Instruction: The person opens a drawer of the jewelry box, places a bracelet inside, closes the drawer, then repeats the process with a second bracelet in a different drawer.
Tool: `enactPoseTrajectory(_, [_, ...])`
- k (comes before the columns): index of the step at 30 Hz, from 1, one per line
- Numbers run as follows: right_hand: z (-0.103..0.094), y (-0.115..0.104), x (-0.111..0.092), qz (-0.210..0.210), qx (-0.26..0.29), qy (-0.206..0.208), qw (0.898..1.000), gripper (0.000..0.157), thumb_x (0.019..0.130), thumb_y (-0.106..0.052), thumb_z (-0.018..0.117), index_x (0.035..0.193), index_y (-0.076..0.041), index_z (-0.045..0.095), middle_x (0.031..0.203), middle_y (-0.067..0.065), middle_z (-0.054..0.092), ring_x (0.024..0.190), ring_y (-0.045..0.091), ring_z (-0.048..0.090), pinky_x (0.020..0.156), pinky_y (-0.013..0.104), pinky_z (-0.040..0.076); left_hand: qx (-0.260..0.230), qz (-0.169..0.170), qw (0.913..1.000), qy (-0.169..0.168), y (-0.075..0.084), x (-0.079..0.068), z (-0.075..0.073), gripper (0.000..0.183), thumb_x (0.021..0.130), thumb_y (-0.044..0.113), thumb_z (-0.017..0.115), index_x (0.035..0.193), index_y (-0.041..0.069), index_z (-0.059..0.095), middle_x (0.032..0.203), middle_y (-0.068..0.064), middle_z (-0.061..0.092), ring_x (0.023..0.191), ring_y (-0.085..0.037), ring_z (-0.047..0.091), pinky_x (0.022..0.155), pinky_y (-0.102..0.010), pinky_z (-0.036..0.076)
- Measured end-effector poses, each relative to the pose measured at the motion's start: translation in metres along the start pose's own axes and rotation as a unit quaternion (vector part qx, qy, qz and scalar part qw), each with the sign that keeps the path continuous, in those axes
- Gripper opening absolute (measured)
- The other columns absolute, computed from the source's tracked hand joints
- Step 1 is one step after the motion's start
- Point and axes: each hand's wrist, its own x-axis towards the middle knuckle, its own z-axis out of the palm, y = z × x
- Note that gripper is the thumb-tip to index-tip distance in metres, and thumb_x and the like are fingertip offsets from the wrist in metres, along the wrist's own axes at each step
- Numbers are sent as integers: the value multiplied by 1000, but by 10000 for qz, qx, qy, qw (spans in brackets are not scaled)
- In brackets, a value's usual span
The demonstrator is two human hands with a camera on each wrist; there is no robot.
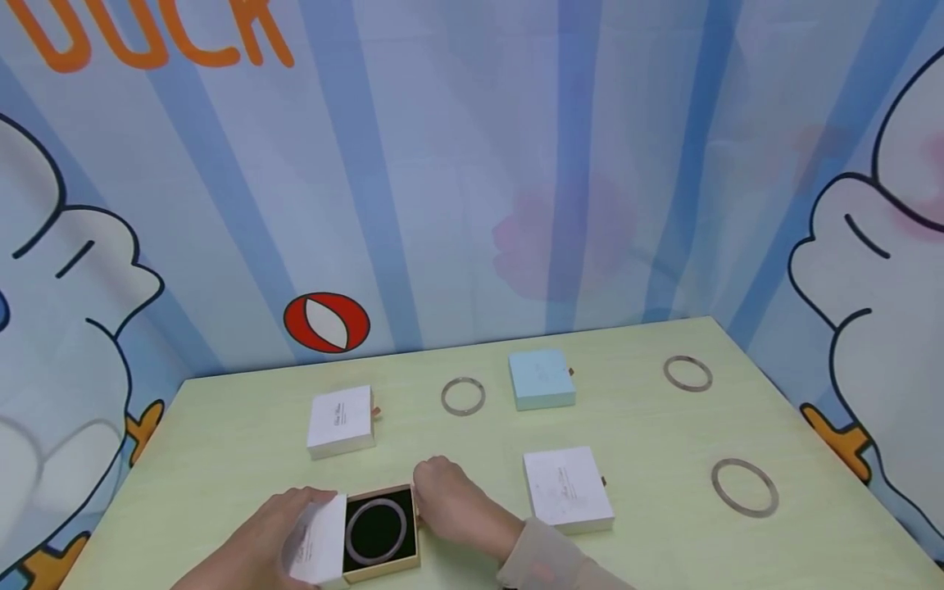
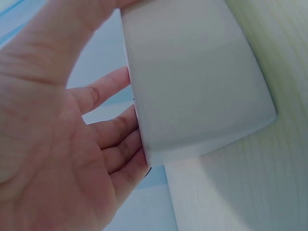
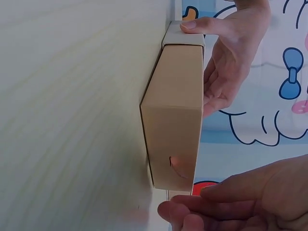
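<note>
My left hand (image 1: 258,533) grips the white sleeve (image 1: 319,541) of a slide-out jewelry box at the front of the table. In the left wrist view, its fingertips (image 2: 127,159) press along one edge of the sleeve. The drawer (image 1: 385,570) sticks out to the right, its dark lining holding a pale bangle (image 1: 350,531). Against the drawer's right end is my right hand (image 1: 456,501), fingers curled. In the right wrist view these fingers (image 3: 231,192) sit close to the drawer's end face, near its small ribbon tab (image 3: 179,166); I cannot tell whether they pinch anything.
White boxes stand at back left (image 1: 341,419) and right of centre (image 1: 568,489). A light blue box (image 1: 542,378) is at the back. One bangle (image 1: 445,397) lies beside it, others at far right (image 1: 667,370) and front right (image 1: 773,497). A printed curtain (image 1: 472,205) closes off the table's back.
</note>
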Motion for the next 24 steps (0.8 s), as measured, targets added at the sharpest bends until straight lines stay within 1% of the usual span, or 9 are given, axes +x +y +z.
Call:
enactPoseTrajectory(3, [-1, 0, -2, 43, 163, -115, 9998, 39, 97, 4, 52, 61, -9, 44, 57, 0, 39, 49, 10, 36, 43, 21, 32, -36, 104, 9999, 7, -1, 0, 0, 108, 45, 53, 97, 137, 19, 51, 128, -3, 54, 104, -23, 50, 91, -60, 50])
enactPoseTrajectory(5, [-1, 2, -3, 25, 325, -231, 9992, 43, 98, 3, 50, 59, -11, 40, 54, -2, 34, 45, 8, 32, 41, 20, 29, -51, 113, 9999, 5, -2, 0, 0, 109, 45, 54, 97, 137, 19, 51, 128, -3, 54, 104, -23, 50, 90, -60, 50])
enactPoseTrajectory(7, [-1, 4, -3, 8, 524, -352, 9980, 47, 100, 1, 49, 57, -13, 37, 51, -4, 30, 42, 7, 28, 40, 19, 25, -57, 138, 9999, 7, -2, 1, 0, 109, 45, 54, 97, 138, 19, 51, 128, -3, 54, 104, -23, 50, 90, -60, 50])
enactPoseTrajectory(10, [-1, 8, -2, -50, 798, -487, 9956, 49, 100, 0, 49, 55, -14, 35, 48, -7, 28, 40, 5, 25, 40, 18, 23, -26, 173, 9998, 18, -3, 1, 0, 110, 44, 54, 97, 138, 19, 51, 128, -3, 54, 104, -23, 50, 89, -61, 50])
enactPoseTrajectory(13, [-1, 12, -1, -85, 961, -633, 9933, 49, 100, 0, 50, 55, -14, 37, 46, -8, 28, 39, 4, 24, 41, 18, 23, 0, 115, 9999, -4, -2, 1, 0, 112, 43, 57, 96, 138, 19, 51, 129, -4, 54, 105, -24, 50, 89, -61, 50])
enactPoseTrajectory(17, [-3, 14, -3, -153, 1020, -799, 9915, 47, 98, -1, 54, 54, -12, 44, 46, -8, 29, 40, 4, 25, 43, 18, 23, -7, -51, 10000, -53, 0, 1, 1, 114, 40, 61, 94, 138, 21, 50, 130, -4, 53, 105, -24, 50, 89, -62, 50])
enactPoseTrajectory(21, [-4, 15, -2, -221, 1134, -854, 9896, 45, 96, -1, 59, 53, -9, 50, 44, -9, 30, 41, 4, 27, 44, 18, 24, 14, -64, 10000, -57, 0, 2, 1, 115, 40, 61, 94, 138, 20, 50, 130, -4, 53, 105, -24, 50, 89, -62, 50])
enactPoseTrajectory(24, [-4, 16, -2, -229, 1147, -833, 9896, 38, 95, 0, 62, 57, -6, 60, 44, -10, 35, 41, 4, 30, 44, 17, 26, 46, 1, 10000, -46, 0, 2, 1, 114, 40, 61, 94, 138, 20, 51, 130, -5, 53, 106, -24, 50, 88, -62, 50])
